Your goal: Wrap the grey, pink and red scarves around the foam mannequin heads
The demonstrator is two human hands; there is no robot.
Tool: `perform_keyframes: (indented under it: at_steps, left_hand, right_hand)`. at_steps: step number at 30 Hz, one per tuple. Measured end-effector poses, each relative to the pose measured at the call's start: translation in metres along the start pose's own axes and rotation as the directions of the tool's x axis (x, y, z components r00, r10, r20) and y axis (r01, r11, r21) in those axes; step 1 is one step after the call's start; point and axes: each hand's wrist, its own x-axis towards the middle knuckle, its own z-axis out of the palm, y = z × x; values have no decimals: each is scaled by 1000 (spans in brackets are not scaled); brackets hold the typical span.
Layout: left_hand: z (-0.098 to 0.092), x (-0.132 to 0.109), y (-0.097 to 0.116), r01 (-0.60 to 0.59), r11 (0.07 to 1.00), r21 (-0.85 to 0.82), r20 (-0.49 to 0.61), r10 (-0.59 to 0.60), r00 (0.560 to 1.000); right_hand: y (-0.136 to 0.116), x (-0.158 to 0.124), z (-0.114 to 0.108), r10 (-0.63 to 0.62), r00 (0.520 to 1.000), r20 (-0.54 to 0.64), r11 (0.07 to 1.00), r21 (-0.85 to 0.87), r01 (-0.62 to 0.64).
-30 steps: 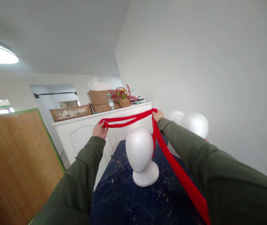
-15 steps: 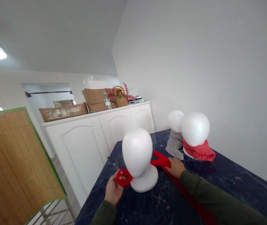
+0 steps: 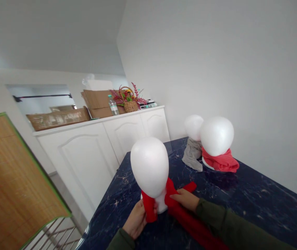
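A white foam head point(image 3: 149, 166) stands near the front of the dark blue marbled table point(image 3: 122, 198). Around the sides of its neck hangs a red scarf point(image 3: 170, 194), whose long part runs to the lower right. My left hand point(image 3: 137, 217) is closed on a short end of the scarf at the left of the neck. My right hand point(image 3: 186, 198) grips the scarf at the right side of the neck, fingers pressed on the cloth. The head hides what lies behind the neck.
Two more foam heads stand at the back right, one with a grey scarf point(image 3: 192, 154), one with a coral scarf point(image 3: 221, 160). A white cabinet point(image 3: 85, 152) holds boxes, a bottle point(image 3: 113, 105) and a flower basket point(image 3: 131, 106). A bamboo mat point(image 3: 15, 184) hangs at left.
The scarf now lies against both sides of the neck. My left hand has moved right and down with its end; my right hand has come closer to the neck.
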Motion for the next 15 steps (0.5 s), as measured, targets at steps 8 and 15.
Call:
perform_keyframes:
  at_steps: [8,15]
  left_hand:
    - [17,-5,10,-221,803,553,141,171,975]
    - [11,5,2,-412,684,602,213,359,909]
  right_hand:
    - [-16,-8,36,-86,980,180,620,780,-89]
    - [1,4,42,17,971,237,756,633,-167]
